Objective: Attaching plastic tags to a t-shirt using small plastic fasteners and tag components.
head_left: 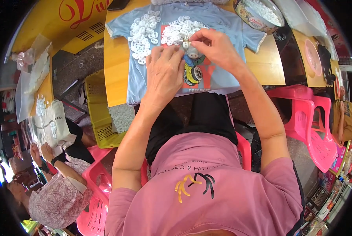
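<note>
A blue printed T-shirt (144,80) is spread on the table in front of me, bearing two piles of small white plastic pieces with holes. The left pile (141,37) is loosely scattered; the other pile (178,31) lies closer together over the print. My left hand (166,72) rests palm down on the shirt, fingers stretched forward, its tips by the near edge of the piles. Beside the right-hand pile, my right hand (215,47) is closed in a pinch of thumb and forefinger. What sits between those fingertips is too small to make out.
A round tub (258,15) of white pieces stands at the far right. Below the table's left side is a yellow crate (97,114), with a white bag of pieces (123,118) beside it. Pink chairs (302,118) stand to the right. Another person (60,192) sits at the left.
</note>
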A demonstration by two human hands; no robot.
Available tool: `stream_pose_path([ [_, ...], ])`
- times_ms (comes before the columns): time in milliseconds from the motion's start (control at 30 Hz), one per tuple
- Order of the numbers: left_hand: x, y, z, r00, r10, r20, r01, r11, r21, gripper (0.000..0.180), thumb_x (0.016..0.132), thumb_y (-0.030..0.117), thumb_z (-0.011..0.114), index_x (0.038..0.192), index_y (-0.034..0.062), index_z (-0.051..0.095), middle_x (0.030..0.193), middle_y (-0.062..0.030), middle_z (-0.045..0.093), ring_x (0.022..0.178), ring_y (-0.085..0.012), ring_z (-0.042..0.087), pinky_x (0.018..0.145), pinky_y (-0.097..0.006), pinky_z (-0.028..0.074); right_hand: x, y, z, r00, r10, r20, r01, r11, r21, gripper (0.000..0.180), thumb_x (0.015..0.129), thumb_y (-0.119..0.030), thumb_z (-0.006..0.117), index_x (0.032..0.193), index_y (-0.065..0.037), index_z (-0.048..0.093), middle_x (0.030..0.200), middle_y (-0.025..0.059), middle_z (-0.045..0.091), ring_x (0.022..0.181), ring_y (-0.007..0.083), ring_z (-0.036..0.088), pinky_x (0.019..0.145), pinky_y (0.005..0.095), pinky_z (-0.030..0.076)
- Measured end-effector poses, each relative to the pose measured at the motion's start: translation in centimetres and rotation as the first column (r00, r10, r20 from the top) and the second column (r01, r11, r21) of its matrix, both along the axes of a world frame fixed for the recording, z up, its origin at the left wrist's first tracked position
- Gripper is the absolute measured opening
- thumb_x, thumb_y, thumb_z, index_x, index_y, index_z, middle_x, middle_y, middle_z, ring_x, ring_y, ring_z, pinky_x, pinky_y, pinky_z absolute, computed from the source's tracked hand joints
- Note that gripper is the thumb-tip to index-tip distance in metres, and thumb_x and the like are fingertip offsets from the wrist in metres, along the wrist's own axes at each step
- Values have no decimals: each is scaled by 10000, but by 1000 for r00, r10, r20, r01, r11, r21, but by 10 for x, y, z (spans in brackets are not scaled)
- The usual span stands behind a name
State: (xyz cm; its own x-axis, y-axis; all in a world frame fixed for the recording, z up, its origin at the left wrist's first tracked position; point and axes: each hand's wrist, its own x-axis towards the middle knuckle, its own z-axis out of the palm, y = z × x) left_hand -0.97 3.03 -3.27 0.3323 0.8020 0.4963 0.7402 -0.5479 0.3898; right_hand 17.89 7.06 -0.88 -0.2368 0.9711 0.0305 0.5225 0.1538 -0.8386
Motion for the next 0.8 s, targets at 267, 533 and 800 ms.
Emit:
stream_pose_path([
  [267, 16, -3, 16, 685, 112, 720, 255, 889, -380, 159, 920, 78, 607, 1053, 14, 665, 935, -98, 667, 850, -190, 639, 735, -295, 492, 20, -20, 15, 895, -8, -447, -128, 954, -273, 277, 901, -175, 667, 1137, -37, 624, 916, -2, 668, 743, 45, 581, 698, 203, 465],
  [533, 24, -13, 22, 486, 280, 828, 494, 693, -525, 203, 913, 127, 658, 1052, -21, 647, 921, -67, 683, 820, -84, 618, 699, -223, 477, 22, -35, 17, 834, 3, -552, -128, 974, -188, 315, 897, -185, 690, 1151, -20, 605, 949, 26, 668, 842, 70, 611, 749, 199, 462],
  [800, 36, -23, 18, 378, 388, 840, 533, 651, -541, 204, 900, 157, 680, 1020, -4, 646, 870, -49, 675, 760, -81, 606, 668, -221, 471, 19, -56, 0, 832, -67, -551, 22, 996, -87, 202, 913, -140, 671, 1053, 0, 630, 939, 24, 662, 854, 73, 602, 762, 218, 477],
])
